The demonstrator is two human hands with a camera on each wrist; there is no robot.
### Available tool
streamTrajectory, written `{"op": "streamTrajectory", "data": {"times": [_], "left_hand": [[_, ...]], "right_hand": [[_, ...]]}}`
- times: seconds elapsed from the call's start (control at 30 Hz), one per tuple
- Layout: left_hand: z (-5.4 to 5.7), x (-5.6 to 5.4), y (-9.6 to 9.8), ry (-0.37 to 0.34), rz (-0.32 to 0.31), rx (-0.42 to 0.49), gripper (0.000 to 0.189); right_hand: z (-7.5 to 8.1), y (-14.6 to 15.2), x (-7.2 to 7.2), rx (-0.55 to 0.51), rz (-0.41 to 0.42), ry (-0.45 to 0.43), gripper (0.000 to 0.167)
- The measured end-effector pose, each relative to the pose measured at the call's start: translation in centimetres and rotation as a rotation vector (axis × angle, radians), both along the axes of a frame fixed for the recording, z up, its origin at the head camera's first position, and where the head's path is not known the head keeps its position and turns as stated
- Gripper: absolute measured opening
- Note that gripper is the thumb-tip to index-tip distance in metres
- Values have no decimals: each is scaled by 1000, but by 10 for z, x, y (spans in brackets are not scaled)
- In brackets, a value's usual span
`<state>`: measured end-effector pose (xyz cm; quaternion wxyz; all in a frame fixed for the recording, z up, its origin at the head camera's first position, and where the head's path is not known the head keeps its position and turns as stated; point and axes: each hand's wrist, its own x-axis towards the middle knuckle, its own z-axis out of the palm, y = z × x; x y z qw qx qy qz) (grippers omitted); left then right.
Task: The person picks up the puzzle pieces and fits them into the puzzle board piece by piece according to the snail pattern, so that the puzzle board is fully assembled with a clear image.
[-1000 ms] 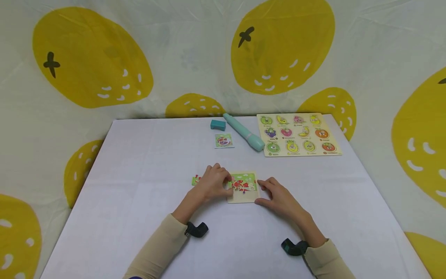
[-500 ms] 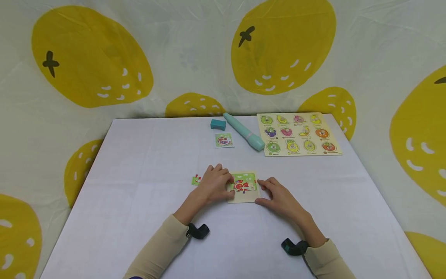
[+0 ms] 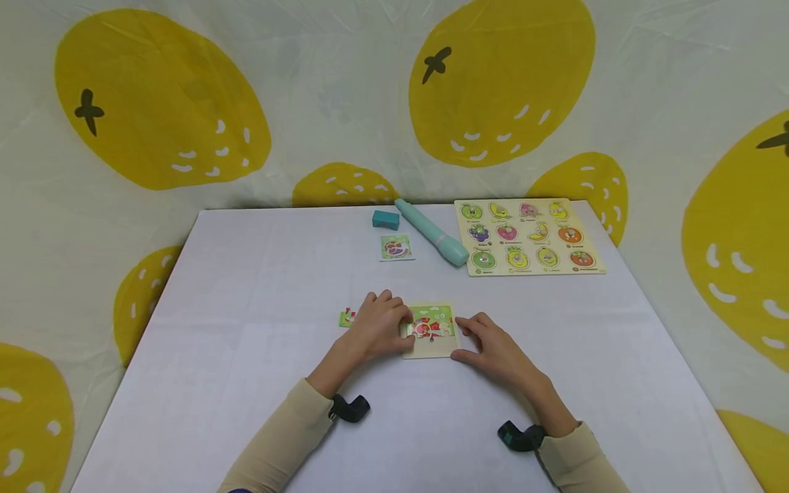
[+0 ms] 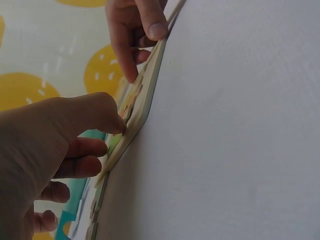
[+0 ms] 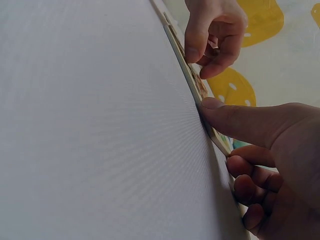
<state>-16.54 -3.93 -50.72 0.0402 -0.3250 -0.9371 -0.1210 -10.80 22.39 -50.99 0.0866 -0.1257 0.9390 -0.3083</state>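
Note:
In the head view a small wooden puzzle board point(image 3: 427, 350) lies on the table, with green-and-red picture pieces point(image 3: 439, 315) filling its upper part and bare wood below. My left hand point(image 3: 379, 325) reaches over the board's left side, pinching a puzzle piece point(image 3: 420, 330) between thumb and index finger. At the opposite side my right hand point(image 3: 493, 348) holds the board's right edge with thumb and fingertips. The right wrist view shows that thumb point(image 5: 212, 103) against the board's rim. Partly hidden behind my left hand lies a loose green puzzle piece point(image 3: 346, 318).
Towards the back stand a teal block point(image 3: 385, 220), a small picture card point(image 3: 396, 248) and a mint-green stick-shaped device point(image 3: 434, 235). A larger fruit puzzle board point(image 3: 530, 239) lies at the back right of the white table point(image 3: 259, 274). A fruit-patterned cloth hangs behind.
My left hand has shifted slightly right over the board, and the piece at its fingertips now sits in line with the others. The right hand and board have stayed in place.

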Motion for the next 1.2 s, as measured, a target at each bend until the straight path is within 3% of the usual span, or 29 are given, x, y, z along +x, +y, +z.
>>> {"op": "streamTrajectory", "data": {"times": [0.27, 0.57, 0.87, 1.2], "left_hand": [[1, -1, 1, -28, -50, 25, 23], [-3, -3, -1, 5, -77, 38, 16], [-4, -1, 1, 36, -145, 34, 14], [-4, 1, 3, 53, -148, 12, 11]], "right_hand": [[0, 0, 0, -2, 3, 2, 70], [0, 0, 0, -16, 5, -4, 69], [0, 1, -1, -8, 9, 5, 70], [1, 1, 0, -14, 13, 8, 69]]}}
